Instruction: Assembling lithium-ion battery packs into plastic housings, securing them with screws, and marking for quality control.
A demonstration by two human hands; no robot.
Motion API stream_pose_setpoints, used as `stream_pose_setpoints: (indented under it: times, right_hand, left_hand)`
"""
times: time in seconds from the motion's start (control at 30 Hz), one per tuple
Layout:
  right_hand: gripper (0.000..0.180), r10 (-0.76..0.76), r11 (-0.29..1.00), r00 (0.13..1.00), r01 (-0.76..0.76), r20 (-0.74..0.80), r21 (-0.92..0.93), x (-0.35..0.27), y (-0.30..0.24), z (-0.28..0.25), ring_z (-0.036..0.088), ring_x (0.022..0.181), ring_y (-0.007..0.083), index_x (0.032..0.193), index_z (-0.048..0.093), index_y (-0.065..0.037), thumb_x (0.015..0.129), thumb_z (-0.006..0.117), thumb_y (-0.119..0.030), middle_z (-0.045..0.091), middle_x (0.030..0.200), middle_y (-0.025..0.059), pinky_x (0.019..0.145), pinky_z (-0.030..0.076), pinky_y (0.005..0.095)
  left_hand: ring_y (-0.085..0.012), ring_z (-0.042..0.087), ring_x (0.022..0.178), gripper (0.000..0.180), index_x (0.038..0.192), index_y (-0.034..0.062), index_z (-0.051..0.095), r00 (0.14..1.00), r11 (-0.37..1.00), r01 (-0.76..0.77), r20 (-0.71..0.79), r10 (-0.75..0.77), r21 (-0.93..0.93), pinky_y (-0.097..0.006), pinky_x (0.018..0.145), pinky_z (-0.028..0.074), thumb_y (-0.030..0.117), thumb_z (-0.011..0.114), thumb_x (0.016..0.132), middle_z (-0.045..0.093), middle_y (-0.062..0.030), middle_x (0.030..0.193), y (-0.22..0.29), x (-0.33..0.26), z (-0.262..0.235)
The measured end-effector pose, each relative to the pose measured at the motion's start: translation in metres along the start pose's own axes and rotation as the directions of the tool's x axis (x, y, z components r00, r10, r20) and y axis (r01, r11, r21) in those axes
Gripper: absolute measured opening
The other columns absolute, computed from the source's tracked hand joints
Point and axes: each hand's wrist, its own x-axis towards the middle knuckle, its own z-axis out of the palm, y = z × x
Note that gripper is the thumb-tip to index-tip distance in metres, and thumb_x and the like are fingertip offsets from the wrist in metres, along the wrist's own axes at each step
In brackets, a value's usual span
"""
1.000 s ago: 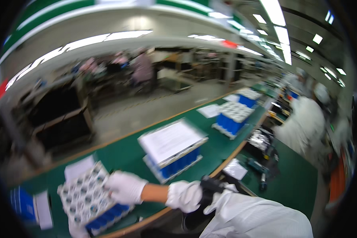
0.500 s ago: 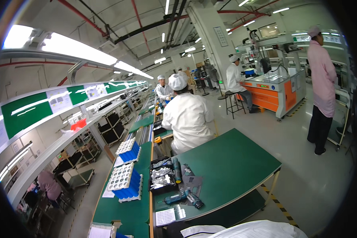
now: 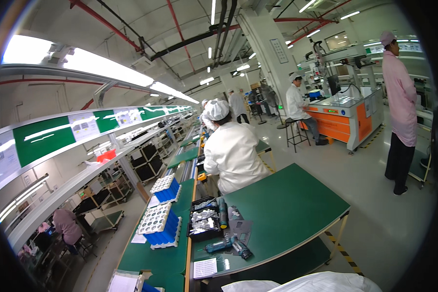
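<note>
Neither of my hands shows; only white cloth of my clothing (image 3: 316,283) comes in at the lower edge. In front of it stands a green-topped table (image 3: 282,207). Two teal-and-black power screwdrivers lie on it: one upright in the picture (image 3: 223,214) beside a black bin (image 3: 204,229) of small silvery metal parts, the other (image 3: 239,247) nearer, by flat grey plates (image 3: 239,228). A printed sheet (image 3: 205,268) lies at the near corner. On the green bench to the left stand two blue battery-cell packs (image 3: 161,237) (image 3: 166,197) with white holders top and bottom.
A co-worker in white (image 3: 232,155) stands beyond the table at the line. Another person sits on a stool by an orange machine (image 3: 333,129); a person in pink (image 3: 398,97) stands at right. A lit overhead shelf (image 3: 44,136) runs along the left. Part of another pack (image 3: 126,281) shows at bottom left.
The whole view has shifted, so most things sit slightly further right and lower. The near co-worker has leaned left; a person in white now shows standing farther back.
</note>
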Motion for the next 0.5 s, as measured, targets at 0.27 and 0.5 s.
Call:
stream_pose_setpoints:
  times: [0.27, 0.5]
  right_hand:
    - [0.021, 0.022, 0.997, 0.982, -0.006, 0.187, -0.081, -0.001, -0.002, 0.001, 0.063, 0.086, 0.0363, 0.081, 0.069, -0.004, 0.076, 0.058, -0.021, 0.066, 0.085, 0.0174, 0.076, 0.052, 0.0456]
    - [0.019, 0.018, 0.998, 0.973, -0.005, 0.232, -0.056, 0.000, 0.000, -0.003, 0.062, 0.082, 0.0370, 0.079, 0.066, -0.005, 0.075, 0.058, -0.021, 0.064, 0.081, 0.0172, 0.074, 0.052, 0.0463]
  left_hand:
    - [-0.0272, 0.063, 0.076, 0.028, 0.102, 0.0000, 0.065, 0.989, 0.988, 0.113, -0.104, -0.102, 0.108, -0.038, 0.069, 0.051, 0.021, 0.048, 0.095, 0.070, -0.0128, 0.092, -0.034, -0.021, -0.033]
    - [-0.0286, 0.063, 0.073, 0.031, 0.099, -0.0002, 0.065, 0.942, 0.917, 0.298, -0.239, -0.237, 0.265, -0.039, 0.066, 0.051, 0.024, 0.046, 0.097, 0.069, -0.0131, 0.089, -0.084, -0.040, -0.073]
